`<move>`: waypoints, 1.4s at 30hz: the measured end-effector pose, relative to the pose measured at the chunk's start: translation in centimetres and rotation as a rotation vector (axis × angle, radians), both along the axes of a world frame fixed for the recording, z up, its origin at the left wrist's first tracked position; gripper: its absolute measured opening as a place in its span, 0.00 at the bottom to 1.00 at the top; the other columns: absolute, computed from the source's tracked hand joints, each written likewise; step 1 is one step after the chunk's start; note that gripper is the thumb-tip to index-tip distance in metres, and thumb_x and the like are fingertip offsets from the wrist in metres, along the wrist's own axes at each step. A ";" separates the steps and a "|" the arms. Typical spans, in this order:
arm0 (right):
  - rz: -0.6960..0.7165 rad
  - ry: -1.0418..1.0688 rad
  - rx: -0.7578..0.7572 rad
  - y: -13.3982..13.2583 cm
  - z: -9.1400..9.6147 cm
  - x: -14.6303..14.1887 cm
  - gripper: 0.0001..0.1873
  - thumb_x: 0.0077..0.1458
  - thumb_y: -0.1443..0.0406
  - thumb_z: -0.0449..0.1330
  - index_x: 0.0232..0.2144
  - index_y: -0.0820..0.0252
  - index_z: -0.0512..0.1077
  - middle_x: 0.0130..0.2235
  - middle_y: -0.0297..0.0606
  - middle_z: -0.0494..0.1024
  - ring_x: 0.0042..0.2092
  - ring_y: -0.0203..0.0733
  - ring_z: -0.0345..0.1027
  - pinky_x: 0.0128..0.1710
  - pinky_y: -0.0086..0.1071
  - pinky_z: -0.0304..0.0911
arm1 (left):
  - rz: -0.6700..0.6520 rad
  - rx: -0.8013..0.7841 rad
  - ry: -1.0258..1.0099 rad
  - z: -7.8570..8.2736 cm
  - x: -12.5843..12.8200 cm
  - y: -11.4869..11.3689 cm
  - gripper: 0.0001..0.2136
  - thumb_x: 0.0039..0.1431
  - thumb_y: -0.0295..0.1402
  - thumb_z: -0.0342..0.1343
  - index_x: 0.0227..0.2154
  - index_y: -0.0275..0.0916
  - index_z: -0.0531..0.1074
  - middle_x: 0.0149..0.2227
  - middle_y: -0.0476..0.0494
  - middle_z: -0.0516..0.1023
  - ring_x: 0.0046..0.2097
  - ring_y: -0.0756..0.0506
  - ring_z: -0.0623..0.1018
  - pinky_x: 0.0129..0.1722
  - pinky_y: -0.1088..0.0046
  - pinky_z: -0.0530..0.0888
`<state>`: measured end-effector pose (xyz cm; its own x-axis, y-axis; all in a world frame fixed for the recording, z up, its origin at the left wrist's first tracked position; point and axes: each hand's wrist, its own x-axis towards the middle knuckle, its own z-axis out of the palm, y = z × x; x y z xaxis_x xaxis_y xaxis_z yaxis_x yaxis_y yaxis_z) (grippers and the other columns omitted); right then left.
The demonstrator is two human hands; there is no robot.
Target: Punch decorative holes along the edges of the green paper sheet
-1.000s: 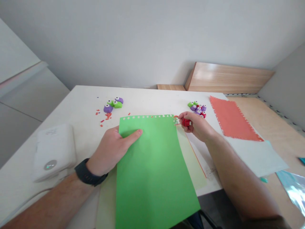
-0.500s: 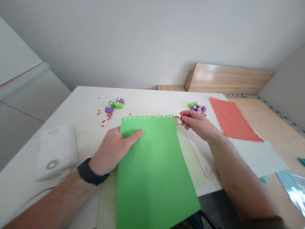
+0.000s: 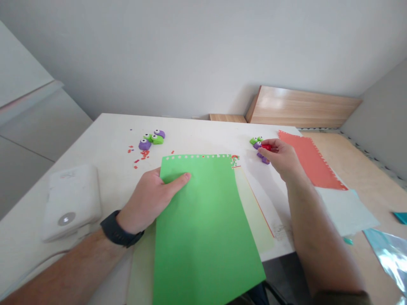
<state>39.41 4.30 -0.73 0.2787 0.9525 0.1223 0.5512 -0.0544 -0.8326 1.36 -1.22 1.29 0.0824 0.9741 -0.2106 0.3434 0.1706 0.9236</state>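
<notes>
Green paper sheet (image 3: pixel 203 237) sits in the middle of the view, on a white table (image 3: pixel 206 129), with a row of small punched holes along its far edge. Taking that sheet as the clock's centre, with 12 o'clock away from the person, the right hand (image 3: pixel 281 159) has moved off the sheet's far corner, where it was a moment earlier, to about 1 o'clock. It now hovers over a cluster of craft punches, its fingers curled in a narrow pinch around a red craft punch (image 3: pixel 266 147) (only a sliver of red shows between the digits). The cluster is partly covered by the hand, with a green punch (image 3: pixel 254 140) and a purple punch (image 3: pixel 258 145) still showing. The left hand (image 3: pixel 148 199) has stayed put at about 8 o'clock, its thumb lying on the sheet and its fingers hidden past the left edge, so how far they close cannot be told. A black watch (image 3: pixel 119 228) circles that wrist. At 11 o'clock lie more purple and green punches (image 3: pixel 149 139) beside red paper scraps (image 3: pixel 143 154). A punched orange-red sheet (image 3: pixel 313 163) lies at 2 o'clock, and a white box-shaped device (image 3: pixel 71 203) sits at 9 o'clock.
</notes>
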 end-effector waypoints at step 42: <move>0.023 -0.823 -0.246 -1.0 0.7 -2.5 0.15 0.66 0.59 0.55 0.44 0.52 0.82 0.43 0.42 0.86 0.43 0.52 0.77 0.40 0.38 0.61 | -0.003 0.045 0.017 -0.8 -0.4 0.4 0.23 0.58 0.53 0.67 0.48 0.41 0.83 0.49 0.39 0.87 0.48 0.33 0.86 0.48 0.57 0.83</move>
<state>36.87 3.27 -0.05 0.1722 0.9828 0.0664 0.9777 -0.1622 -0.1337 0.97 -0.86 0.46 0.0819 0.9824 -0.1676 0.3596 0.1277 0.9243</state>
